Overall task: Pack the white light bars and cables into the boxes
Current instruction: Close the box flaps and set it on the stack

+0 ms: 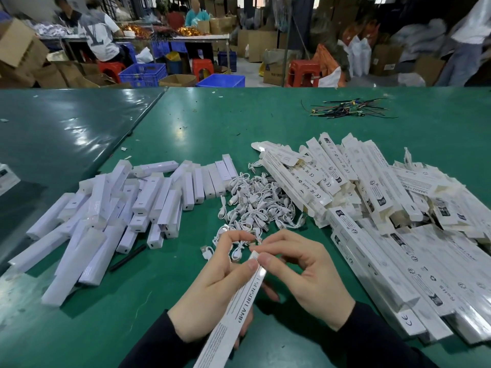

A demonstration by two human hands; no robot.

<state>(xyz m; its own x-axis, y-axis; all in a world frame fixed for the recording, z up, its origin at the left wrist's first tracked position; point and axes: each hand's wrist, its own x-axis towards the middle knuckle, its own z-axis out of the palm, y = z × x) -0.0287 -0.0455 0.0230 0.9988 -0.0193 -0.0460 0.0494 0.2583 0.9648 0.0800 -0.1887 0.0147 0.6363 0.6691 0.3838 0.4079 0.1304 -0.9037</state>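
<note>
Green, slightly glossy matting covers the counter [186,123]. Near its front edge, two hands hold a long, slim white cardboard box [233,309] printed in black with "SENSOR LAMP" along its side and fine, unreadable text lower down. The left hand [212,288] wraps the box from beneath, thumb on top. The right hand [305,277] pinches the box's far end flap between thumb and forefinger. Both wrists wear dark sleeves.

Just beyond the hands lies a tangle of short white cables [255,200], one looped beside the left fingertips. To the left, smooth rectangular white light bars [111,211] are heaped loosely. To the right, a big pile of matching boxes [385,208] shows "RoHS", "CE" and "Made in China" marks. Farther back rests a bundle of thin dark wires [345,110]. Behind the counter are blue crates [143,74] and red stools [303,71].
</note>
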